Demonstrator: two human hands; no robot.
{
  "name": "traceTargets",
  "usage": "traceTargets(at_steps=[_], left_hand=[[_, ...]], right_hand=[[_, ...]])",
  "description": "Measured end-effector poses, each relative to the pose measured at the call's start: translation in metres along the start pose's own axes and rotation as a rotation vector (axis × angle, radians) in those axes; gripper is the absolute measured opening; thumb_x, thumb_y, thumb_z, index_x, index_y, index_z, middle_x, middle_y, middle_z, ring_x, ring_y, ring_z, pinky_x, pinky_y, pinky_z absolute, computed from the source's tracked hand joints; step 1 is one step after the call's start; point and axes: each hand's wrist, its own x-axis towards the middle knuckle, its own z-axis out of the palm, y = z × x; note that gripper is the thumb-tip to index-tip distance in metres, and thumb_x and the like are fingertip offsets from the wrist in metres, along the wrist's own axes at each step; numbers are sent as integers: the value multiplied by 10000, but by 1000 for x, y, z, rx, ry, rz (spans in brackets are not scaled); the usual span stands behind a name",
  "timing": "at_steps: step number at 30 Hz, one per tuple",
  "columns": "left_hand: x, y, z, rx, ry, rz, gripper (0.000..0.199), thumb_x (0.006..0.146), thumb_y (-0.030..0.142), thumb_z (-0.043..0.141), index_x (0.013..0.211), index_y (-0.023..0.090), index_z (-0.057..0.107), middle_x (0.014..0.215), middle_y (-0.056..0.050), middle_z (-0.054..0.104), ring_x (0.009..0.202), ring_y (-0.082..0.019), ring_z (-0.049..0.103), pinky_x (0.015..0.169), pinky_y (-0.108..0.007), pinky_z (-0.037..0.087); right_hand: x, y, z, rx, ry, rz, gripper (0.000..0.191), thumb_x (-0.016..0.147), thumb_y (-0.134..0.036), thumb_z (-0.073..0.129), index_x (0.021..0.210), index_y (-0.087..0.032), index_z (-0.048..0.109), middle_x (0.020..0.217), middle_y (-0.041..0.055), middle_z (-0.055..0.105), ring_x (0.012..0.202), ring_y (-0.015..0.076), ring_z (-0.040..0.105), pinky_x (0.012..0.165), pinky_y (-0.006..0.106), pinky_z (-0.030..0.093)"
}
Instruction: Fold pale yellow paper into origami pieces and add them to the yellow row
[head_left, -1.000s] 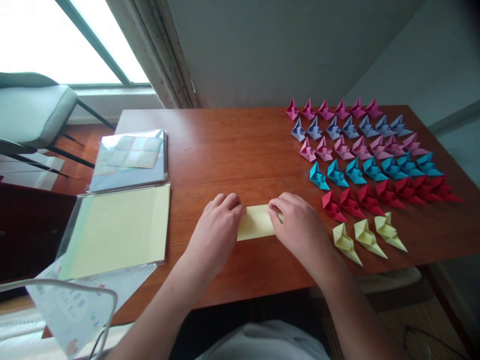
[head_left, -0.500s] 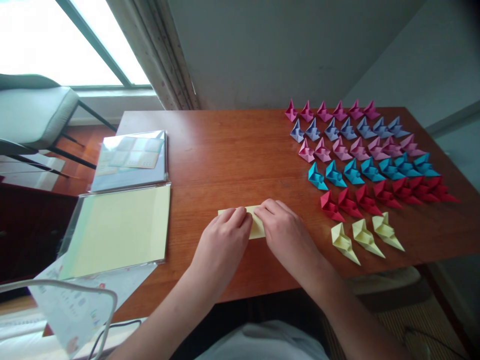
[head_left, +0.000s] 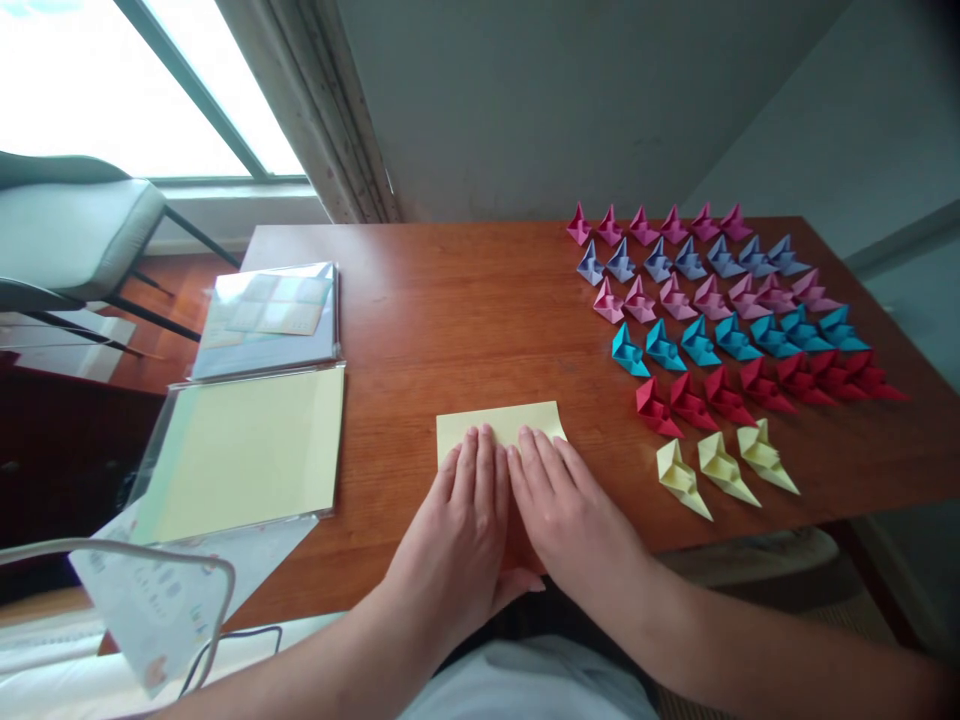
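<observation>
A pale yellow sheet of paper point(head_left: 499, 418) lies flat on the wooden table in front of me, its lower part covered by my fingers. My left hand point(head_left: 461, 510) rests on its left half with the fingers stretched out and the thumb pointing right, off the paper. On the right half lies my right hand point(head_left: 562, 490), fingers straight and flat, its thumb hidden. The fingertips of both hands nearly meet in the middle. Nearest to my right hand are three yellow folded paper boats point(head_left: 681, 478).
Rows of folded boats in red point(head_left: 726, 395), blue point(head_left: 699, 342), pink point(head_left: 675, 297), lilac point(head_left: 690, 260) and magenta point(head_left: 643, 226) stand at the right. A pack of yellow paper point(head_left: 247, 455) and a clear-wrapped pack point(head_left: 262, 345) lie at the left. A chair point(head_left: 82, 235) stands beyond.
Both hands have gone from pinching the paper to lying flat across its lower part, drawn nearer to me. More of the paper's upper part shows. The view has shifted slightly.
</observation>
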Motion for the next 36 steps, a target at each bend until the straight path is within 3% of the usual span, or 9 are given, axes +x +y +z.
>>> traceTargets(at_steps=[3,6,12,17,22,25,28,32,36], left_hand=[[1,5,0,60,-75,2,1348,645,954,488,1488,-94,401,1547,-379,349,1473,-517,303,1206,-576,269],[1,8,0,141,-165,17,1468,527,975,562,1511,-94,352,1569,-384,295,1481,-533,267,1220,-578,244],[3,9,3,183,-215,7,1465,536,962,581,1528,-85,322,1583,-389,253,1487,-537,239,1226,-575,239],[3,9,4,131,-210,-4,1474,519,938,629,1538,-76,301,1589,-389,232,1491,-533,229,1229,-574,235],[1,10,4,83,-175,-19,1432,540,903,668,1576,1,261,1593,-373,253,1501,-520,212,1231,-594,205],[0,12,4,82,-157,-18,1418,533,885,694,1588,45,257,1595,-370,256,1499,-532,195,1226,-615,196],[0,11,4,68,-162,-15,1375,550,871,702,1577,50,301,1600,-356,264,1503,-523,200,1227,-611,204],[-4,4,2,58,-154,1,1321,581,848,709,1561,42,343,1618,-314,266,1527,-471,186,1249,-565,208],[-24,-10,4,65,-146,-9,1322,576,812,749,1554,18,347,1629,-296,254,1537,-441,182,1253,-523,255]], right_hand=[[0,-8,1,15,-37,17,695,841,-166,582,1462,108,432,1537,326,420,1469,472,338,1235,600,285],[1,-11,-1,39,-32,38,637,859,-103,501,1463,90,447,1544,301,428,1493,442,311,1258,590,229],[-24,7,3,-111,-8,41,592,898,-14,266,1445,101,460,1535,292,444,1445,400,421,1210,573,331],[-47,26,3,-159,35,80,559,896,-10,292,1394,158,482,1488,360,455,1373,424,506,1134,584,435],[-34,22,-9,-146,51,190,554,888,-30,370,1403,144,477,1472,373,463,1372,418,508,1116,579,457],[-25,9,-9,-70,58,109,582,888,-35,385,1455,69,461,1551,307,405,1419,405,456,1129,569,449],[-23,0,0,-36,67,98,570,897,-31,366,1447,89,459,1536,312,426,1427,392,450,1145,557,438],[-26,0,8,-41,77,112,556,908,-33,361,1441,85,469,1531,305,440,1429,383,449,1153,537,435],[-26,4,8,-29,88,87,545,907,-31,382,1429,88,485,1526,312,443,1413,390,468,1145,527,445]])
